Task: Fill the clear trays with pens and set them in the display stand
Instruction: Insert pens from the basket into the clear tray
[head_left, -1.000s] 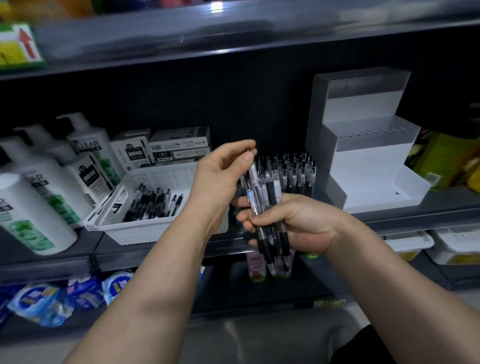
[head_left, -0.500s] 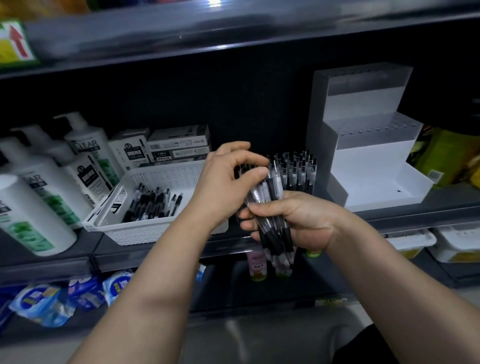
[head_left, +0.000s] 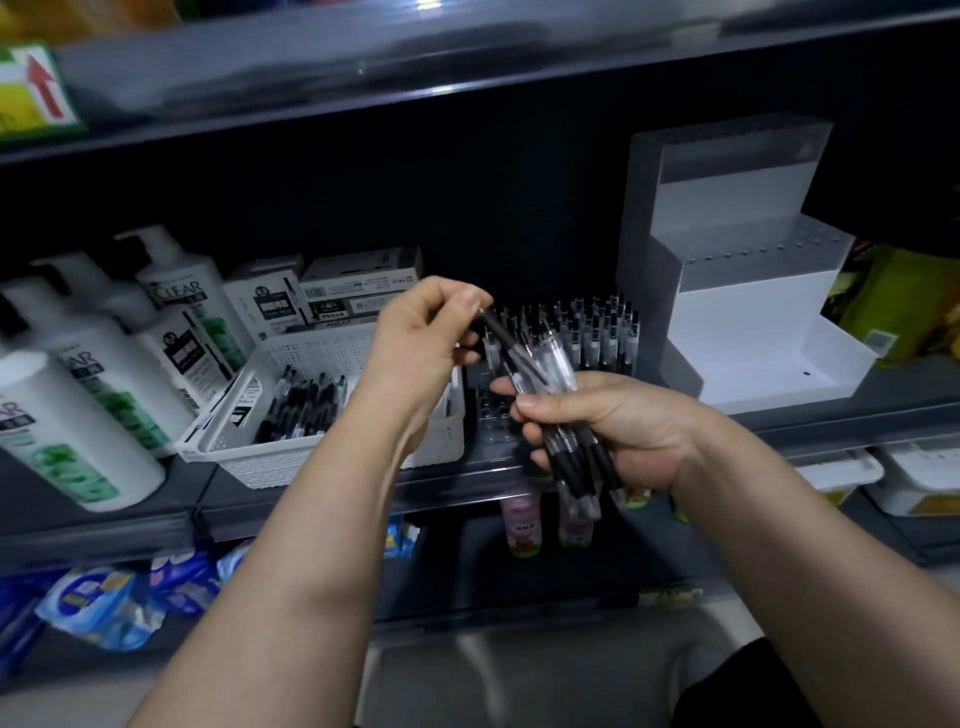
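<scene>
Dark shelf (head_left: 291, 501) carries shampoo bottles (head_left: 78, 415), white basket (head_left: 322, 467), clear tray (head_left: 491, 415), display stand (head_left: 753, 322). Before the tray, the left hand (head_left: 421, 353) pinches one pen (head_left: 501, 335); the right hand (head_left: 623, 431) grips a pen bundle (head_left: 571, 452).

Pen-filled clear tray (head_left: 491, 415) between basket (head_left: 322, 470) and display stand (head_left: 753, 322); open room above.

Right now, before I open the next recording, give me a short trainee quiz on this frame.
1. True or false: the white basket lies empty.
2. The left hand pinches: A) one pen B) a bottle C) a box.
3. Fill in: the right hand grips a ___ of pens.
Key: 1 false; 2 A; 3 bundle.
</scene>
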